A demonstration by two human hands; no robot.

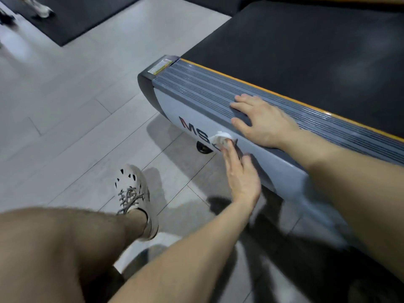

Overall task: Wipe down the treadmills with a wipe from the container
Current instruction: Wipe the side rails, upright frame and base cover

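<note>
The treadmill runs from the centre to the right, with a black belt, a ribbed grey side rail edged in yellow, and a light grey side panel bearing a red and black logo. My left hand presses a crumpled white wipe against that side panel, over the logo, with its fingers stretched out. My right hand lies flat, palm down, on the ribbed rail just above, fingers spread and holding nothing. No wipe container is in view.
My left leg and a white perforated shoe stand on the grey tiled floor left of the treadmill. A small black wheel sits under the panel. A black mat lies at top left, with another person's feet on it.
</note>
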